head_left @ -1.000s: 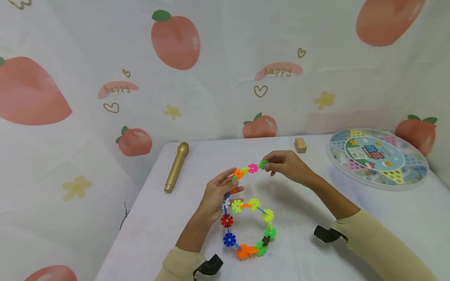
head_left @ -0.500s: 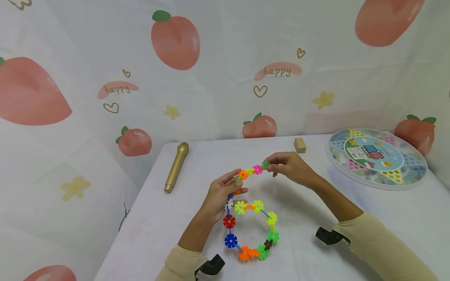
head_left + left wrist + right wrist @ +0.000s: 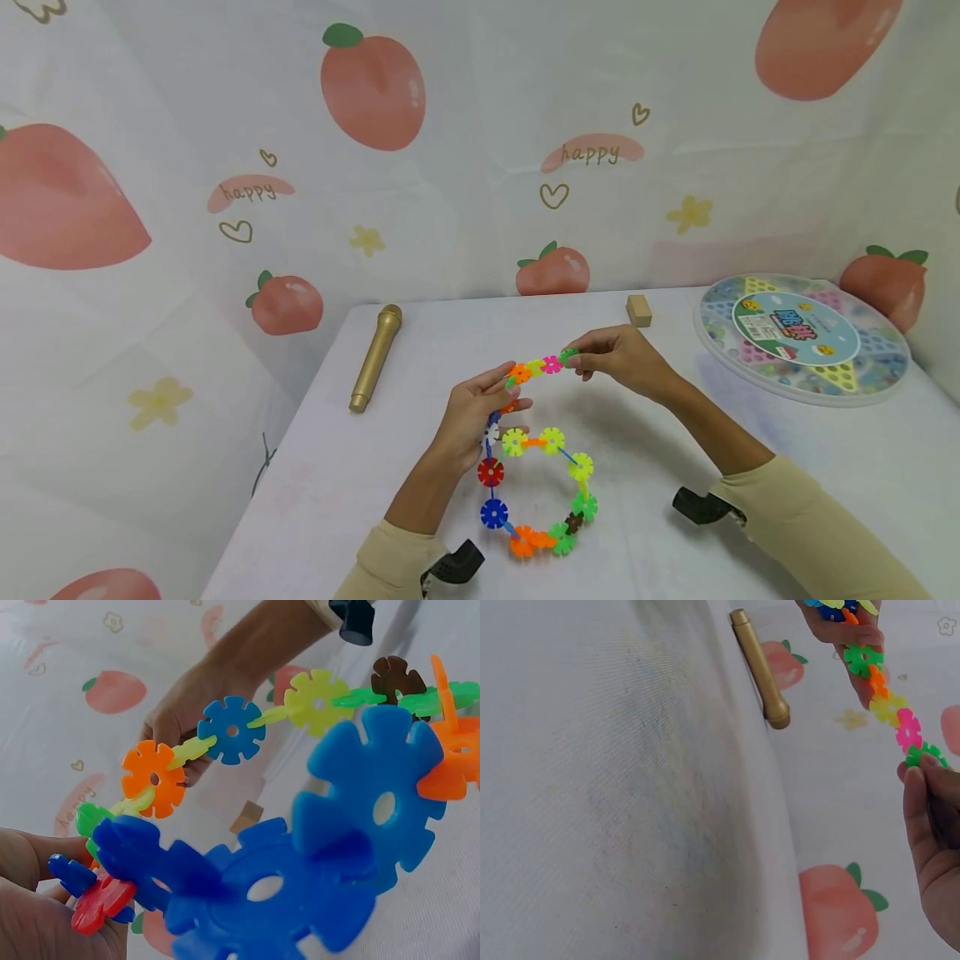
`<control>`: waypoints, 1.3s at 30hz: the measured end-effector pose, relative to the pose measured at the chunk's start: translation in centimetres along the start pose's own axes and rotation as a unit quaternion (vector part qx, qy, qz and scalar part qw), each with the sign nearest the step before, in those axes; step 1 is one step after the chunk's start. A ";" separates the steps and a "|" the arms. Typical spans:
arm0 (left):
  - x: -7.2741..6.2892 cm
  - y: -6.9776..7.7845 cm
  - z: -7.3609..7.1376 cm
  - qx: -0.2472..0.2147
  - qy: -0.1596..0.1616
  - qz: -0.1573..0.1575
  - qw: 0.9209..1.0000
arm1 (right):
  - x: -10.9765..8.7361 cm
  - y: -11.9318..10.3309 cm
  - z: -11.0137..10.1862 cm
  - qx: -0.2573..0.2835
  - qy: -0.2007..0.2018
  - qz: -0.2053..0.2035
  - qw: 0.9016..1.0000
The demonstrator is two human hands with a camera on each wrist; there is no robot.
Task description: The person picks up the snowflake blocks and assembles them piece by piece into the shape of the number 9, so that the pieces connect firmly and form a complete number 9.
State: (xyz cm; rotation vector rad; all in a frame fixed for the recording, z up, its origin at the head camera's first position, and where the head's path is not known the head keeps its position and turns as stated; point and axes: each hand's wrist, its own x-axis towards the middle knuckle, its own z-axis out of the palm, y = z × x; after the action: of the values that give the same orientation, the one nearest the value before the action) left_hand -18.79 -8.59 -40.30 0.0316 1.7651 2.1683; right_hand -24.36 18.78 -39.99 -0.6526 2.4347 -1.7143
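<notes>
A chain of colourful notched plastic snowflake discs [image 3: 491, 472] hangs between both hands in the head view. My left hand [image 3: 459, 427] grips it near a green disc [image 3: 863, 660], with thumb and fingers around that stretch. My right hand [image 3: 621, 360] pinches the green disc [image 3: 924, 755] at the chain's upper end, right beside a pink disc [image 3: 908, 731]. Below the left hand the chain curves into a loop, through a red and a blue disc [image 3: 494, 513], orange and green ones, up to yellow discs [image 3: 552, 440]. Large blue discs [image 3: 266, 889] fill the left wrist view's foreground.
A gold microphone [image 3: 377, 358] lies at the table's left. Near the back edge sits a small wooden block [image 3: 639, 311]. A round Chinese checkers board [image 3: 877, 358] lies at the back right, before a fruit-printed cloth [image 3: 465, 208].
Both hands and the chain have shifted slightly to the right, mostly in the first half second. The grips stay the same.
</notes>
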 end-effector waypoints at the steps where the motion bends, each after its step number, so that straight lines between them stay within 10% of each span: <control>1: 0.0 0.0 0.0 0.001 0.000 -0.001 1.000 | 0.0 0.1 0.0 0.002 0.002 -0.002 1.000; 27: 0.1 -0.1 0.4 -0.003 -0.003 -0.010 1.000 | -0.1 0.8 0.0 -0.002 0.010 -0.005 1.000; 39: 0.7 0.4 0.3 -0.077 0.071 0.008 0.994 | -1.8 0.8 -0.6 -0.009 0.021 -0.010 1.000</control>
State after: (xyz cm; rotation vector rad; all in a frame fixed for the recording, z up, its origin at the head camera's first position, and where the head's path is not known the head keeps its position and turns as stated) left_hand -19.45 -8.20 -40.04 -0.1499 1.6693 2.3651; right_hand -23.16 20.26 -40.82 -0.6504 2.4835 -1.7320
